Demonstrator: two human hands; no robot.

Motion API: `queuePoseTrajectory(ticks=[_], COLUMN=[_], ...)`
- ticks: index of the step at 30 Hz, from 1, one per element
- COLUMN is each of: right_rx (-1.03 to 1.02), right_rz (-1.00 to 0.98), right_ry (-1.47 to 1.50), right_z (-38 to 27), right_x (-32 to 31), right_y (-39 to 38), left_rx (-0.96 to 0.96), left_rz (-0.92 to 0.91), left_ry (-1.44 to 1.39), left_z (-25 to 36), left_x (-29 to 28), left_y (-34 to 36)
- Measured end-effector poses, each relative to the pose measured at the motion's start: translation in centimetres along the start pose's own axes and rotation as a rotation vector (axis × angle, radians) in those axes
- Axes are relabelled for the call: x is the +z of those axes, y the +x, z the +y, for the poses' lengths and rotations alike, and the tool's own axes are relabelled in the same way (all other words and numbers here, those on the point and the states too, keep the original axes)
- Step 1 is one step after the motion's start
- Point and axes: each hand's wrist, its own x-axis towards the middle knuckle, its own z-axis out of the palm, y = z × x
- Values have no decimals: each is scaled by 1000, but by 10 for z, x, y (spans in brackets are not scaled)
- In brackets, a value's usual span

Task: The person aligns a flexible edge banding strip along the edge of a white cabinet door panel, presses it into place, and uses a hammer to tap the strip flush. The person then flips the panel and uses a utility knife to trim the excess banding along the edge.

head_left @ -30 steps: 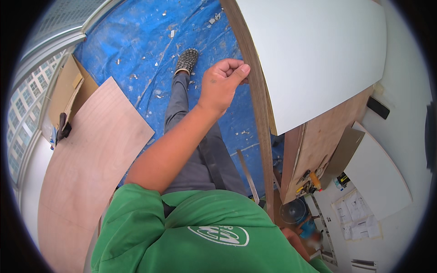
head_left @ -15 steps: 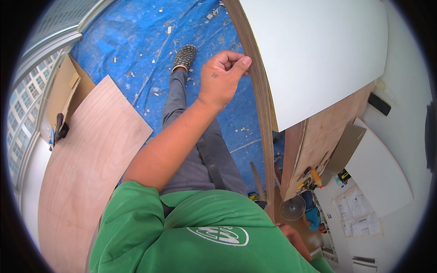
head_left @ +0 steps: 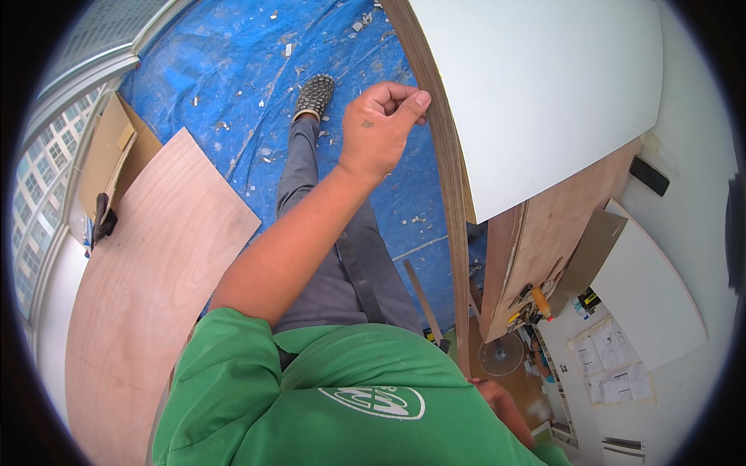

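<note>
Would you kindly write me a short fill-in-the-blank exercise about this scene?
1. The hand at the long brown wood-grain edge is the person's ____ one.
2. The large smooth panel just right of that edge is coloured ____.
3. The debris-strewn tarp on the floor is coloured ____.
4. The black phone-like object is on the ____ side of the picture.

Missing words: left; white; blue; right.

This seems a building-site room in use for woodwork: scraps litter a blue tarpaulin, a plywood sheet stands at its left edge near a window, hand tools crowd the near corner of a wooden box, and printed sheets show on the white wall.
</note>
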Motion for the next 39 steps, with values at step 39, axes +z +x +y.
queuePoseTrajectory(ticks=[39], right_rx=[-130], right_rz=[31], right_ry=[17], right_z=[-37], right_x=[17], right_y=[-13], left_rx=[-118], left_rz=[-30], left_ry=[109], left_z=[-31], left_x=[14], left_y=[-41])
